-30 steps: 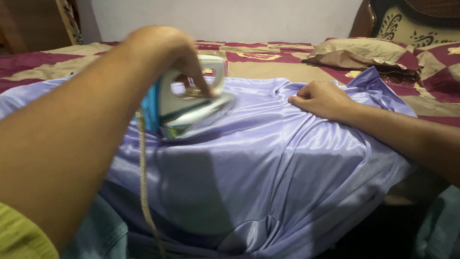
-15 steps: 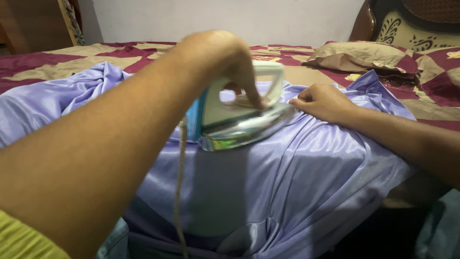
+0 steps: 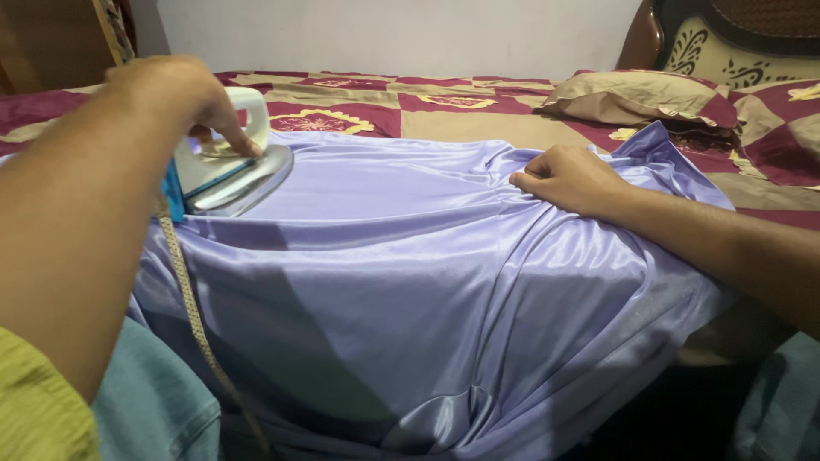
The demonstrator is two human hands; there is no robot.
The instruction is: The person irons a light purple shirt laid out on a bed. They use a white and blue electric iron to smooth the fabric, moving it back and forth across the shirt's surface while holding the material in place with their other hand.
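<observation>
Lilac satin, smooth and shiny, covers most of what lies in front of the person: a garment (image 3: 410, 256) spread over the near edge of the bed (image 3: 478, 115) and hanging down toward the floor, its lower hem cut off at the bottom. How the cloth ends on the far left is hidden behind the forearm.

The left hand (image 3: 175, 94) is closed around the handle of an iron (image 3: 226, 166), fingers curled right over the white grip, one fingertip pointing down at the top of the body. Much of the handle is covered by the hand, and the blue back end of the iron is half lost behind the wrist. Its shiny plate sits flat on the left part of the garment, nose pointing right. A braided cord (image 3: 192, 312) drops from the back of the iron and runs out of sight at the bottom.

The right hand (image 3: 568, 177) rests well apart from the iron, on the right part of the garment. Its fingers are bent into a loose fist, pressing down and pinching a fold of cloth, though the fingertips are tucked under and hard to make out.

Behind it a tan and maroon pillow (image 3: 641, 96) lies on the patterned bedspread, just beside the carved headboard (image 3: 726, 43), which is cut off at the corner.
</observation>
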